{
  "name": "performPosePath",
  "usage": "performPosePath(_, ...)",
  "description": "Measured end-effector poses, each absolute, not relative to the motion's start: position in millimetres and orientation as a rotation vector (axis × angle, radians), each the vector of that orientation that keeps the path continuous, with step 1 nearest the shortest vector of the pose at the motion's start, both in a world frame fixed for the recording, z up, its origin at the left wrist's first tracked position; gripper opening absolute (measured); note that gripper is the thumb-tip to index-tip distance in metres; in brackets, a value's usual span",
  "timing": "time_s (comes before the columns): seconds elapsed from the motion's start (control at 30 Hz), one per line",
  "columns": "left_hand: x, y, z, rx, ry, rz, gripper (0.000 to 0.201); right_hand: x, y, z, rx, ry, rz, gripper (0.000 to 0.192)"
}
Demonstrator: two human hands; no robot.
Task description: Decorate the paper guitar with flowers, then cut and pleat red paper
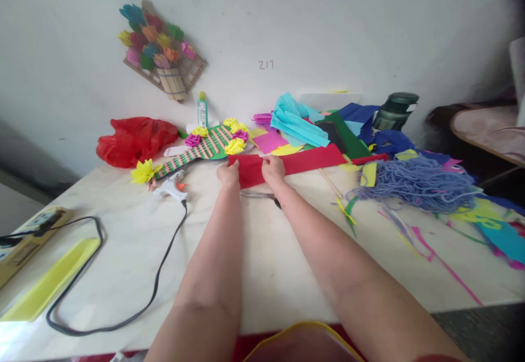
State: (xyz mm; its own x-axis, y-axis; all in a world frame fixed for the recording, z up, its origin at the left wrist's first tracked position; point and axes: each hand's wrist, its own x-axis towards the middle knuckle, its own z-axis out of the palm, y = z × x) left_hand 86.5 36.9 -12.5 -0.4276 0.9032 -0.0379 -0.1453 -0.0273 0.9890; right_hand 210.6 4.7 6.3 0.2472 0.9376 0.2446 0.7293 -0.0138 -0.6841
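A long red paper sheet [303,161] lies across the far middle of the white table [262,263]. My left hand [228,175] and my right hand [273,169] both pinch its left end, thumbs on top, a short way apart. Scissors [262,196] lie on the table just below my right hand. A green striped paper craft with yellow and pink paper flowers [213,143] sits right behind my left hand.
A white glue gun [171,187] with a black cord [135,274] lies left. A red plastic bag [133,140], a glue bottle [202,111], a purple yarn pile [422,182], coloured paper sheets [303,121], a dark jar [396,110], a yellow strip [49,288].
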Motion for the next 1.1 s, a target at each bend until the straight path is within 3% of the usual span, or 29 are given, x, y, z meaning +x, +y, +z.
performPosePath(0.13, 87.4, 31.9, -6.8, 0.746, 1.212, 1.654, 0.007, 223.9, 14.9, -2.0, -1.768, -1.358, 0.535, 0.038)
performPosePath(0.3, 87.1, 28.0, -4.4, 0.745, 1.082, 1.651, 0.009, 227.0, 18.2, -3.0, -1.737, -1.359, 0.518, 0.034)
performPosePath(0.43, 87.3, 27.0, -4.3, 0.755, 1.071, 1.661, 0.011, 225.7, 14.3, 3.1, -1.779, -1.469, 0.499, 0.040)
performPosePath(1.1, 87.2, 30.7, -7.9, 0.770, 1.183, 1.638, 0.007, 219.0, 12.3, 6.9, -1.966, -1.598, 0.455, 0.029)
